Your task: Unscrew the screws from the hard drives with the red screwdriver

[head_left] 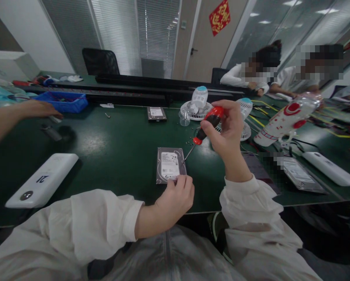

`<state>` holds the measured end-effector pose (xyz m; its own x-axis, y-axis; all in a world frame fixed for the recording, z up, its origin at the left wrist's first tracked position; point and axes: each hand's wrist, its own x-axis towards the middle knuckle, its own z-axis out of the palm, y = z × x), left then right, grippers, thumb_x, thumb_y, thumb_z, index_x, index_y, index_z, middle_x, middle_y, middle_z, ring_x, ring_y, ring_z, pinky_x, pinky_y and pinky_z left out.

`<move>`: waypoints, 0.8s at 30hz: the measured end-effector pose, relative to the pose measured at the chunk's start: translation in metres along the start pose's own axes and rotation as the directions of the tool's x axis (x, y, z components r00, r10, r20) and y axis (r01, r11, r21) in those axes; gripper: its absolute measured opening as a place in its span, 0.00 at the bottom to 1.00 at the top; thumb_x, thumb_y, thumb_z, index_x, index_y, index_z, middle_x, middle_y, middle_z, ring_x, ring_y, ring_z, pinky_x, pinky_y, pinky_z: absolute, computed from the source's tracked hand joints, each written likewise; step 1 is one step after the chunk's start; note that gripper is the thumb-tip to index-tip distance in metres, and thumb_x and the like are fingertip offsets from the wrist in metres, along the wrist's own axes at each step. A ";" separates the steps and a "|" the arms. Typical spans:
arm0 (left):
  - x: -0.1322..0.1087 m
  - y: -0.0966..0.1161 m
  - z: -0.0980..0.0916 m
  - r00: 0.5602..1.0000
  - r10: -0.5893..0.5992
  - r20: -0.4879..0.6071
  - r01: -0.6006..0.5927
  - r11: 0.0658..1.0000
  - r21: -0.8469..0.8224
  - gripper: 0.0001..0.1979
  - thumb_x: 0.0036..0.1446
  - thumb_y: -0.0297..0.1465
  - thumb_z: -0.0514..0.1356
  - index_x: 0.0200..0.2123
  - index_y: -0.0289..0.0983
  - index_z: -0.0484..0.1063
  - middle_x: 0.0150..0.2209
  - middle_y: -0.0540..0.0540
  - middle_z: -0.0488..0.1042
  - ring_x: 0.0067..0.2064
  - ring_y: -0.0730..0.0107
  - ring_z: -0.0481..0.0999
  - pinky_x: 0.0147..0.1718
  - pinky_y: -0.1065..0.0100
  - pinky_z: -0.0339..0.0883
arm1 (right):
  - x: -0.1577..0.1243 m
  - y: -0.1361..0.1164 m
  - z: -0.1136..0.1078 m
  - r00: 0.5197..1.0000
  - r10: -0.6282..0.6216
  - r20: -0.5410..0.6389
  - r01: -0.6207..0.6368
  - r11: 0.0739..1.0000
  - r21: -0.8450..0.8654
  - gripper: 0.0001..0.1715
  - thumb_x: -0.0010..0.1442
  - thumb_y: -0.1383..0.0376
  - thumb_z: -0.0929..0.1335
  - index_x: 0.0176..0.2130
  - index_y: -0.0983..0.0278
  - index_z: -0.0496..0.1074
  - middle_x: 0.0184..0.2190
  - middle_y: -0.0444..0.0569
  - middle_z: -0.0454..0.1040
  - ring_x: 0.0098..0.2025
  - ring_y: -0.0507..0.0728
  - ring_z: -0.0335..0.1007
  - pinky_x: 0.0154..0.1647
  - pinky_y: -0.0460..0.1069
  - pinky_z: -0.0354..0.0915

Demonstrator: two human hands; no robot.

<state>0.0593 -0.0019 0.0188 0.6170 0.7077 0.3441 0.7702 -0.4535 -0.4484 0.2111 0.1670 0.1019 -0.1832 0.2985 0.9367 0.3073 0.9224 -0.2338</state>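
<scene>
A hard drive (169,164) with a white label lies flat on the green table in front of me. At its near right corner, the curled fingers of my left hand (179,193) grip the edge, partly hiding that corner. My right hand (229,128) is closed around the red and black handle of a screwdriver (206,125). The slanted shaft points down and left, its tip at the drive's right edge. Whether the tip sits in a screw is too small to tell. Several tiny screws (189,141) lie just beyond the drive.
A second hard drive (156,114) and a clear cup (184,118) stand farther back, near white fans (200,99). White power banks (43,179) flank me. A patterned bottle (286,121) leans at right. Another person's arm (23,115) reaches in from the left by a blue tray (66,102).
</scene>
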 end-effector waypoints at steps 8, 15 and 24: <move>0.000 -0.001 -0.002 1.000 0.000 -0.011 0.000 1.000 0.007 0.10 0.66 0.25 0.56 0.45 0.29 0.76 0.40 0.40 0.73 0.40 0.61 0.74 0.29 0.65 0.70 | 0.000 -0.007 -0.002 0.996 0.060 0.071 -0.068 0.991 0.111 0.21 0.69 0.52 0.63 0.58 0.52 0.70 0.50 0.48 0.75 0.53 0.62 0.72 0.58 0.65 0.69; -0.001 -0.001 -0.002 0.999 -0.004 -0.032 0.004 1.000 0.015 0.10 0.66 0.25 0.56 0.45 0.29 0.76 0.40 0.40 0.73 0.39 0.61 0.74 0.28 0.65 0.71 | 0.000 0.001 0.002 0.998 0.040 -0.053 -0.036 0.996 0.082 0.24 0.59 0.53 0.74 0.53 0.50 0.68 0.42 0.44 0.69 0.35 0.54 0.69 0.38 0.54 0.72; 0.001 0.000 0.001 0.999 -0.014 -0.040 0.014 1.000 -0.003 0.11 0.66 0.25 0.56 0.46 0.29 0.77 0.40 0.40 0.73 0.39 0.60 0.75 0.28 0.64 0.71 | 0.002 -0.008 -0.004 1.000 -0.013 0.022 0.015 0.997 -0.076 0.21 0.67 0.48 0.65 0.53 0.55 0.72 0.42 0.47 0.73 0.41 0.58 0.71 0.47 0.58 0.71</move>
<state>0.0597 -0.0008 0.0178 0.6119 0.6919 0.3832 0.7794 -0.4450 -0.4410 0.2121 0.1594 0.1068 -0.2073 0.2916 0.9338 0.3745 0.9055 -0.1996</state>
